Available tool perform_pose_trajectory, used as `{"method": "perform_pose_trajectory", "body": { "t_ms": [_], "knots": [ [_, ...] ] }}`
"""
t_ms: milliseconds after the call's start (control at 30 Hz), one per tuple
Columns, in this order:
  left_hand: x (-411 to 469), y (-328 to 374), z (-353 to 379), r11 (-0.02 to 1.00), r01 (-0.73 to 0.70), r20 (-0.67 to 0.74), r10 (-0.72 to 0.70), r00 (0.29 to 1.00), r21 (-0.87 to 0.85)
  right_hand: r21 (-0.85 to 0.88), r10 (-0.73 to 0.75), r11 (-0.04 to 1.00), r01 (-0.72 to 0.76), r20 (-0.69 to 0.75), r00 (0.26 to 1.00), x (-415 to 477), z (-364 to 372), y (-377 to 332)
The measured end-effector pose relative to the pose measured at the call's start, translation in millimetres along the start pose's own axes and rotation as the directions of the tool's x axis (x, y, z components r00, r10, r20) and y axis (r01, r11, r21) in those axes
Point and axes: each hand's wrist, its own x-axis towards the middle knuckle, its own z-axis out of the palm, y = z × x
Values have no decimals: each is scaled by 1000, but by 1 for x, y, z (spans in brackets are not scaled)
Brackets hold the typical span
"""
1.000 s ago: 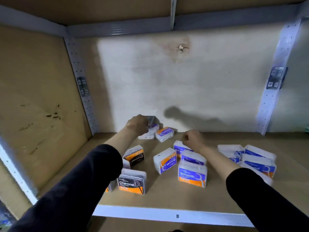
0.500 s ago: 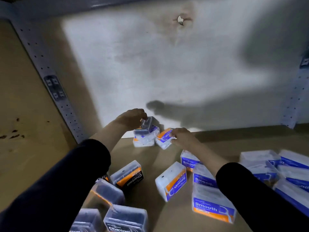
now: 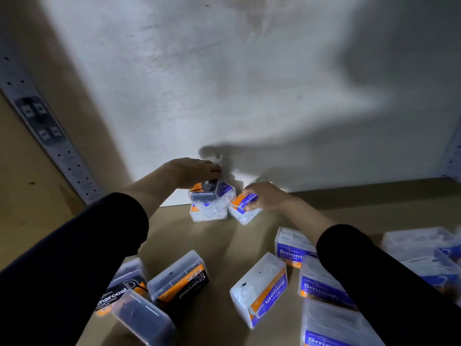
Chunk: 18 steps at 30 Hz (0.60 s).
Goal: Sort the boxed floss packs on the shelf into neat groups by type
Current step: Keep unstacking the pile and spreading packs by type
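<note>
Shelf: pale brown board [image 3: 212,245] meeting a grey-white back wall [image 3: 224,83], with a perforated metal upright [image 3: 50,136] at far left; shadows of both arms fall across the wall.
Left hand [image 3: 192,171]: at the back of the shelf, fingers curled down over a held Charcoal pack [image 3: 205,189], gripping it from above.
Held Charcoal pack: rests on a small back stack [image 3: 212,208] of clear packs against the wall; my view shows only part of its label under the fingers.
Right hand [image 3: 264,196]: thumb and fingers pinch a tilted Smooth pack [image 3: 245,206], just beside the back stack and seemingly touching it.
Front left: front Charcoal packs [image 3: 182,280] lie jumbled; the left sleeve [image 3: 74,270] covers some, so I cannot count them.
Front middle: a lone Smooth pack [image 3: 260,288] lies askew, apart from the rest.
Front right: a Smooth row [image 3: 321,283] runs toward me, partly behind the right sleeve [image 3: 386,283], the nearest pack cut off by the frame's lower edge.
Far right: a blurred cluster [image 3: 424,248] of clear packs with blue labels; I cannot read the print.
</note>
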Motion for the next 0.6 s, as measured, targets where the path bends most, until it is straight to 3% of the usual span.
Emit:
{"method": "perform_pose_trajectory", "body": {
  "t_ms": [133, 333, 600],
  "knots": [
    [-3, 0, -3, 1000, -5, 37, 4, 999, 26, -94, -19, 995, 25, 68, 997, 4, -4, 0],
    [-3, -8, -3, 997, -29, 137, 19, 990, 68, -151, 0, 989, 9, 62, 998, 4, -3, -2],
    [-1, -18, -1, 994, 28, 158, -11, 987, -106, -117, 58, 991, -60, -21, 998, -2, 1, 4]
  ]
}}
